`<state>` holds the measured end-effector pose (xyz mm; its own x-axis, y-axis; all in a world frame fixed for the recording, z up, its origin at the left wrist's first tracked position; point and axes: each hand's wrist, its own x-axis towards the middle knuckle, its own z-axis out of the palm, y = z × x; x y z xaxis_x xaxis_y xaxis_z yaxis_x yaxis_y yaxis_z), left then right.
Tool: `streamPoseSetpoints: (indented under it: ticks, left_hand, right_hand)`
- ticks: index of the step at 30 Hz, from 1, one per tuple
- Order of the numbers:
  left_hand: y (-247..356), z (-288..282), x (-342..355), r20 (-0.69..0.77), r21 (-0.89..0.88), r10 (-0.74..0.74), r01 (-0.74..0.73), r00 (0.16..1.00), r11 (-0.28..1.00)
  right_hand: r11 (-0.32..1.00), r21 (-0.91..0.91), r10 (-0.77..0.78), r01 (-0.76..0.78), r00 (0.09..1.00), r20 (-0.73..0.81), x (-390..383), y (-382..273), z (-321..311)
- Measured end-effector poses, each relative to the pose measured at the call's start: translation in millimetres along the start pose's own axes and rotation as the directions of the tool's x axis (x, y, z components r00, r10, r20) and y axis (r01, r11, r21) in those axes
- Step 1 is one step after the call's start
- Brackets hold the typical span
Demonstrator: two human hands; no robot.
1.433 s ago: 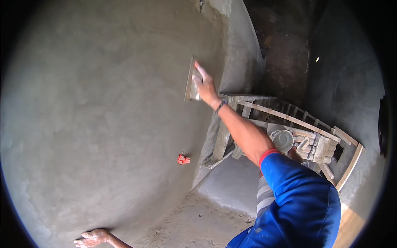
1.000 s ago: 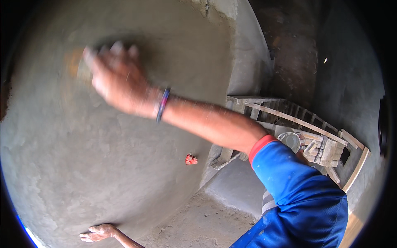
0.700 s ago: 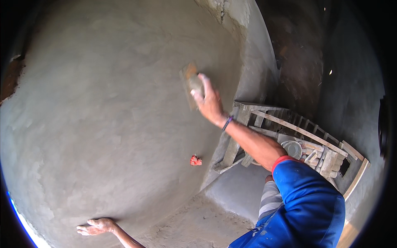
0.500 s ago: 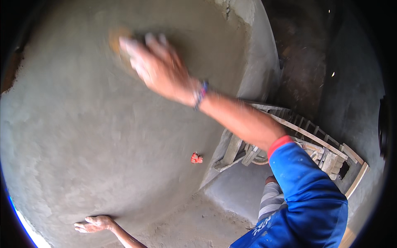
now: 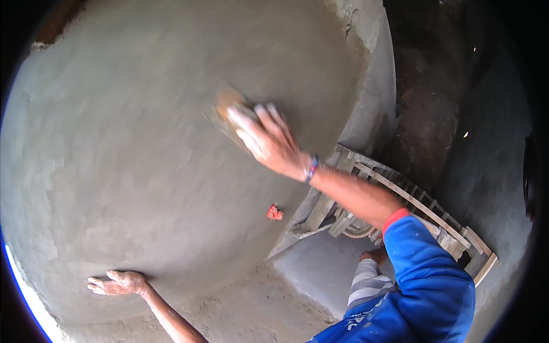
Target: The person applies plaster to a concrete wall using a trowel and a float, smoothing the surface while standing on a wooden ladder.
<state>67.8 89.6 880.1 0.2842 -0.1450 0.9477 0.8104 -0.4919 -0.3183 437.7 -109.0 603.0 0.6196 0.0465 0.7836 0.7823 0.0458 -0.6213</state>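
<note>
Wet grey plaster covers a broad wall (image 5: 143, 154). High on it, my right hand (image 5: 273, 143) presses a blurred orange-brown sponge (image 5: 230, 102) to the surface; its exact shape is smeared by motion. A woven bracelet (image 5: 311, 170) circles my right wrist. At the lower left, my left hand (image 5: 119, 282) rests against the plaster with its whitish fingers stretched out, holding nothing. Between the two hands, a small red piece (image 5: 274, 212) stands out from the wall.
Right of my right forearm is a wooden ladder-like frame (image 5: 412, 200) of pale slats. A rough plaster edge (image 5: 357, 20) runs along the upper right. Bare brown wall (image 5: 63, 22) shows at the upper left. A striped trouser leg (image 5: 369, 283) is below.
My right hand has swept the sponge down and to the right across the plaster. My left hand sits slightly higher and further left in the picture, and the view has shifted.
</note>
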Motion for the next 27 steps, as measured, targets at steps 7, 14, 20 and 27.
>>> streamPoseSetpoints:
  ticks: [7, 14, 20, 27]
  left_hand:
    - [16.8, 3.4, 1.1, 0.013, -0.030, -0.028, 0.028, 1.000, 0.999]
    - [15.3, 5.2, 1.9, -0.003, -0.043, -0.051, 0.050, 0.999, 0.998]
    - [14.6, -5.9, 8.3, 0.008, -0.030, -0.023, 0.023, 1.000, 0.999]
    - [26.8, -2.4, 1.7, -0.036, -0.082, -0.076, 0.073, 0.996, 0.994]
  right_hand:
    - [0.997, -0.040, -0.070, 0.060, 0.939, -0.337, 170.5, 8.9, -38.0]
    - [1.000, -0.013, 0.025, -0.022, 0.955, 0.296, -106.1, -31.6, 20.8]
    - [0.999, 0.005, -0.051, 0.050, 0.995, 0.088, 37.4, -47.8, 1.9]
    - [0.995, 0.059, -0.084, 0.080, 0.994, 0.068, 39.9, -28.7, -2.4]
